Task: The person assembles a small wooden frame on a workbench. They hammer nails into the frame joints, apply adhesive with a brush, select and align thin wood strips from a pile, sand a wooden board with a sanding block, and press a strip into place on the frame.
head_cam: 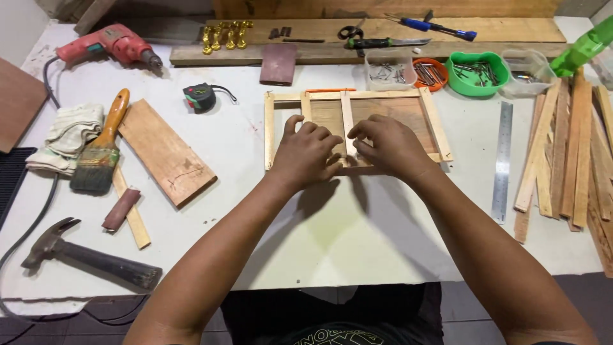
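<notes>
Head view. A wooden frame (pixel 357 128) lies flat at the centre of the white bench (pixel 319 243), just in front of the person. It is rectangular, built of thin pale strips: a long top rail, two side strips, and two upright strips inside. Behind the strips sits a darker brown panel with visible grain; the left bay shows the white bench through it. The right side strip runs slightly aslant and overshoots the bottom corner.

The left hand (pixel 306 153) rests palm down on the lower left of the frame, fingers curled onto the bottom rail. The right hand (pixel 391 145) lies beside it on the lower right, fingertips on the middle upright strip. Each grip is narrow, pressing on the wood rather than wrapped round it; thumbs hidden, so whether anything is pinched I cannot tell.

Left of the frame: tape measure (pixel 200 97), brown board (pixel 166 152), paintbrush (pixel 101 153), hammer (pixel 83 255), red drill (pixel 108 43). Right: steel ruler (pixel 502 160), loose wooden slats (pixel 568 160). Behind: a green bowl of nails (pixel 477 73).
</notes>
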